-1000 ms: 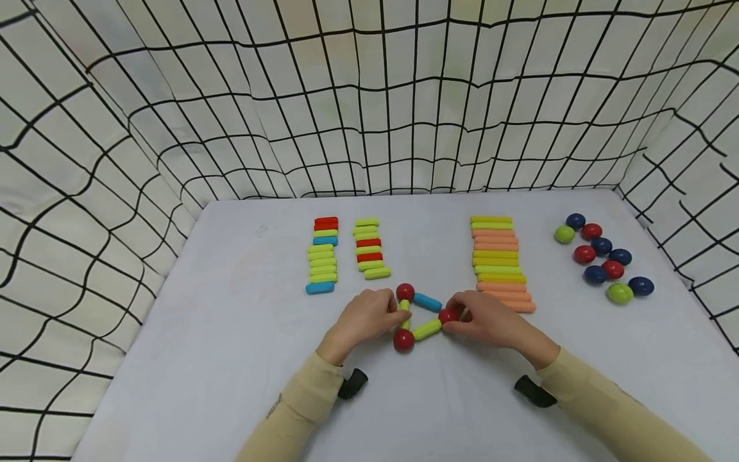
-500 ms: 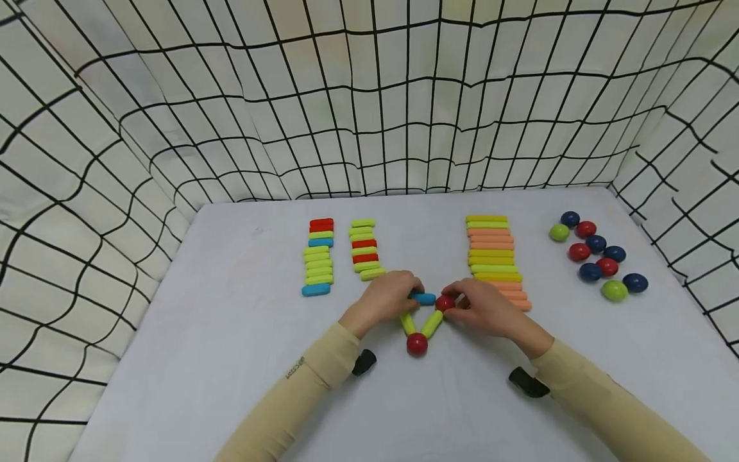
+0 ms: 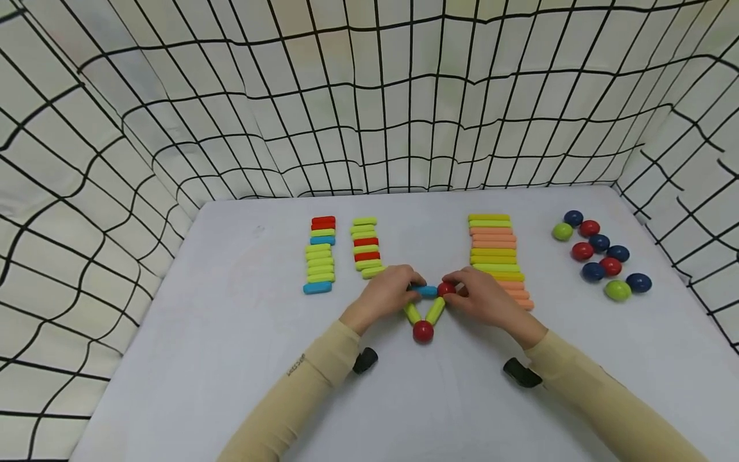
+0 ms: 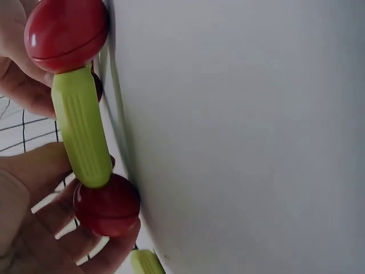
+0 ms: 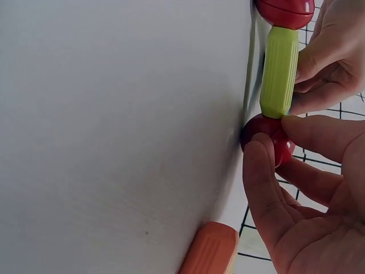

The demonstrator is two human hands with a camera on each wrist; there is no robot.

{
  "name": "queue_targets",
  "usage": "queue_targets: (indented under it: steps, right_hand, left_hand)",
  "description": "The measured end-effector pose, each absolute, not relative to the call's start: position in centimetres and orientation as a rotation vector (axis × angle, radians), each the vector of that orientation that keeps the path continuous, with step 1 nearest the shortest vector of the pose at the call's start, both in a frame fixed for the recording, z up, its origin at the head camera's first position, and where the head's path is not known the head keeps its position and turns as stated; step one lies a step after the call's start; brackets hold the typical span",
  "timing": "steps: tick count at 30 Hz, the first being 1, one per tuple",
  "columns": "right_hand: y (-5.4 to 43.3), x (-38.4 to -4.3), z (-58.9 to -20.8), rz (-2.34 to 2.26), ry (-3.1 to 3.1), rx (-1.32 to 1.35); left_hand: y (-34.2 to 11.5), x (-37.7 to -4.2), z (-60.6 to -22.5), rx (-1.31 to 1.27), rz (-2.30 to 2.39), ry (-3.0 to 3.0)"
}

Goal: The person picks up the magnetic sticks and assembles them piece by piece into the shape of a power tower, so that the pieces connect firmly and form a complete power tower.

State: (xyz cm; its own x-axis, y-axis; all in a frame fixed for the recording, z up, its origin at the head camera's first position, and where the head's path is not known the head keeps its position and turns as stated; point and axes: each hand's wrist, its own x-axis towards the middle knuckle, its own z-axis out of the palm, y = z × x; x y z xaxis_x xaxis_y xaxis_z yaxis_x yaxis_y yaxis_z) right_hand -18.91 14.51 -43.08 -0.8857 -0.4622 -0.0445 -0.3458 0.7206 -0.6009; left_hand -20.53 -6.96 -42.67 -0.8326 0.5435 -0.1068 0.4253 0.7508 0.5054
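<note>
A flat triangle of three red balls and three short rods lies between the hands. In the head view the near red ball (image 3: 423,332) joins two lime rods, a left lime rod (image 3: 412,313) and a right lime rod (image 3: 435,311). A blue rod (image 3: 426,291) forms the far side. My left hand (image 3: 389,294) holds the left red ball (image 4: 107,205), which it hides from the head view. With thumb and fingers, my right hand (image 3: 487,300) pinches the right red ball (image 3: 446,289), also visible in the right wrist view.
Two columns of short rods, a left column (image 3: 320,255) and a second column (image 3: 366,242), lie beyond the left hand. Longer rods (image 3: 493,252) line up behind the right hand. Several loose balls (image 3: 599,242) sit far right. Black netting (image 3: 381,102) surrounds the white table (image 3: 248,289).
The triangle has turned counterclockwise, its right ball moving away and its near ball shifting right. My left hand has moved from the left lime rod to the left ball; my right hand kept its ball.
</note>
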Motion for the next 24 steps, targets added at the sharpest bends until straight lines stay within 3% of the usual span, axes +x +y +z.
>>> queue_targets:
  steps: [11, 24]
  right_hand:
    - [13.9, -20.1, -43.0, -0.861, 2.766, -0.604]
    - [13.4, -21.2, -42.6, -0.831, 2.754, -0.535]
  left_hand:
    - [-10.8, -21.2, -41.7, 0.414, 0.410, 3.125]
    - [-11.8, -20.7, -42.0, 0.371, 0.391, 3.019]
